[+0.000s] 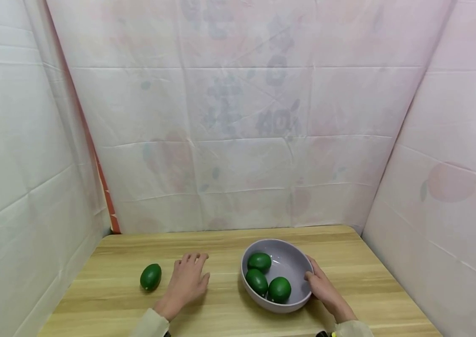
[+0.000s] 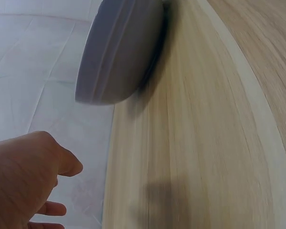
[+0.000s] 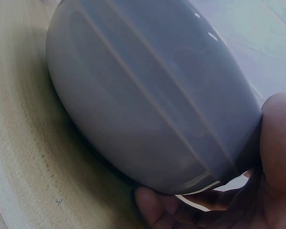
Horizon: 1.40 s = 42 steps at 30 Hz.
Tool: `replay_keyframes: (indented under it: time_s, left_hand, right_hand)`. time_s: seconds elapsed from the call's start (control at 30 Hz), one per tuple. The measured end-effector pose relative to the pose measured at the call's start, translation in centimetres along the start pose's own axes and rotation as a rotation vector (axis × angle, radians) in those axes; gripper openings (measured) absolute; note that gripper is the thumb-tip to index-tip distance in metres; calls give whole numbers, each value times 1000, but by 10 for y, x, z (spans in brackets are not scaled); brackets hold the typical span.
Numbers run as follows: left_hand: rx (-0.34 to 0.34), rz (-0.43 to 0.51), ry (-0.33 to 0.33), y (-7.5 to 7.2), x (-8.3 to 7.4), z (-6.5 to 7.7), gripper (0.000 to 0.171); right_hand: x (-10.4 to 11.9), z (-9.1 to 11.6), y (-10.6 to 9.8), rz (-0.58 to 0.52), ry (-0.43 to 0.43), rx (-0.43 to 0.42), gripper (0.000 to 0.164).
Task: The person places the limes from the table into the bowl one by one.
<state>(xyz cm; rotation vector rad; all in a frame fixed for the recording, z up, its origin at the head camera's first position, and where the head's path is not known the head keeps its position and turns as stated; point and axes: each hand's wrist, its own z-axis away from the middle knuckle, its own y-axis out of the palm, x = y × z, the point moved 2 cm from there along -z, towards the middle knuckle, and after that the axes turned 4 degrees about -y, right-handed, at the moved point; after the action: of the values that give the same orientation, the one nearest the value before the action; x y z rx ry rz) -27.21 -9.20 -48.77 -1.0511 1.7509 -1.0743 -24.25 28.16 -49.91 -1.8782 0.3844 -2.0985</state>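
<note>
A grey-purple bowl (image 1: 290,262) stands right of centre on the table, holding three green fruits that look like limes or small avocados; one fruit (image 1: 280,289) lies nearest me. My right hand (image 1: 326,291) grips the bowl's right side, thumb over the rim; the right wrist view shows fingers (image 3: 150,202) under the bowl's outer wall (image 3: 133,95). Between the bowl and a loose green fruit (image 1: 151,277), my left hand (image 1: 186,281) hovers with relaxed, spread fingers and holds nothing. In the left wrist view that hand (image 2: 28,171) is apart from the bowl (image 2: 119,52).
The wooden table (image 1: 221,318) has rounded far corners. Pale printed cloth (image 1: 242,164) hangs behind it, with more cloth on the left (image 1: 18,187) and right (image 1: 452,210). An orange-red strip (image 1: 109,201) shows at the back left gap.
</note>
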Motion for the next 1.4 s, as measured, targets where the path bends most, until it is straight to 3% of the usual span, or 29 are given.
replay_keyframes:
  time_s: [0.33, 0.93, 1.4]
  left_hand:
    - [5, -62, -61, -15, 29, 8, 43]
    - [32, -86, -173, -23, 67, 11, 47]
    - [35, -83, -204, -28, 86, 16, 46]
  right_hand:
    - [1, 1, 1, 0, -1, -1, 65]
    - [-4, -2, 0, -13, -3, 5, 66]
    - [-1, 0, 0, -13, -5, -9, 65]
